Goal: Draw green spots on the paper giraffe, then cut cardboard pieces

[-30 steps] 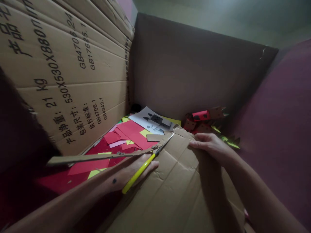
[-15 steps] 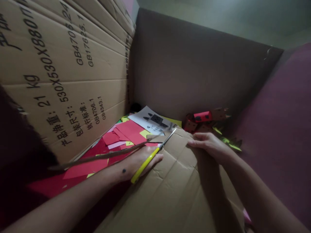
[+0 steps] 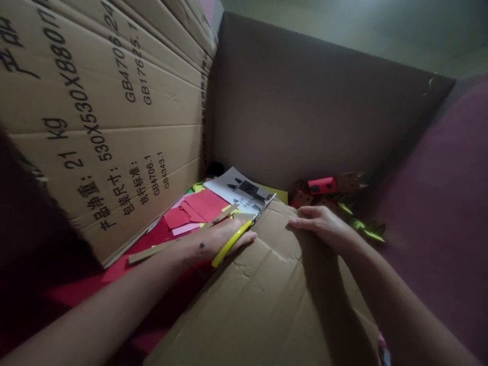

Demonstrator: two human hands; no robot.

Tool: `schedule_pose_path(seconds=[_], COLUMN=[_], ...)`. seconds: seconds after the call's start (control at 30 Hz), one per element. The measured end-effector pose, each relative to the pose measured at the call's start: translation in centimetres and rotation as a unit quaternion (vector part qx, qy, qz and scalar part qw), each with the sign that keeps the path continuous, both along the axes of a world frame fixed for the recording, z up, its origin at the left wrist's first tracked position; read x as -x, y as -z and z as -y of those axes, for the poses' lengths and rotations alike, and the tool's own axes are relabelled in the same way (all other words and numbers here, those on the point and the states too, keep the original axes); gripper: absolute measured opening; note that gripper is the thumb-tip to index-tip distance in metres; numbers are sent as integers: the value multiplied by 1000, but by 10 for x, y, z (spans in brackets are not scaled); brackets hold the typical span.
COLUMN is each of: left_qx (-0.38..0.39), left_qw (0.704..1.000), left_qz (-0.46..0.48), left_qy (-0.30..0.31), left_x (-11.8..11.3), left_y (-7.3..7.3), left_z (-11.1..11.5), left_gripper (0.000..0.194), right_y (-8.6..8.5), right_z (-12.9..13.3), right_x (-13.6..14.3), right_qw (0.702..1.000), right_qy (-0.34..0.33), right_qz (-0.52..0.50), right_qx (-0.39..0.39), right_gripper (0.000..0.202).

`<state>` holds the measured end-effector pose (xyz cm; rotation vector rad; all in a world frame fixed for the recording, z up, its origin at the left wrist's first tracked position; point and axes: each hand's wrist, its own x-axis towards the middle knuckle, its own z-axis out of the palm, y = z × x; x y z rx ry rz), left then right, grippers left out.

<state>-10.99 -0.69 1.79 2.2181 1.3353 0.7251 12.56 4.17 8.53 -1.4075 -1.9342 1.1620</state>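
My left hand (image 3: 224,235) is closed on yellow-handled scissors (image 3: 231,245), whose metal blades lie at the upper left edge of a large brown cardboard sheet (image 3: 263,300). The blades look nearly closed along that edge. My right hand (image 3: 318,221) grips the sheet's far edge, thumb on top and the other fingers partly hidden. A thin cardboard strip (image 3: 150,252) runs from the cut edge, passing behind my left wrist.
Red paper pieces (image 3: 208,205) and a white printed sheet (image 3: 244,187) lie beyond my left hand. A tall printed cardboard panel (image 3: 152,101) stands at left, a grey panel (image 3: 305,112) behind. Small red and brown cardboard items (image 3: 322,185) sit at the back right.
The scissor blades have come closer together at the sheet's edge. The thin strip has shifted and turned, now showing its flat face. The view has moved slightly.
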Motion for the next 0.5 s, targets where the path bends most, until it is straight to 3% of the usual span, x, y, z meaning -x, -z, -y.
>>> schedule_pose_path(seconds=[0.27,0.5], left_qx=[46,19], left_qw=[996,999], left_qz=[75,9], left_qy=[9,-48], left_x=[13,5], left_y=[16,-2], left_z=[7,20], left_gripper=[33,38], right_y=[-2,-3], right_z=[6,11], right_x=[7,10], right_qw=[1000,999], right_qy=[-17,-31], right_qz=[22,29], right_qx=[-8,-10], right_gripper=[33,32])
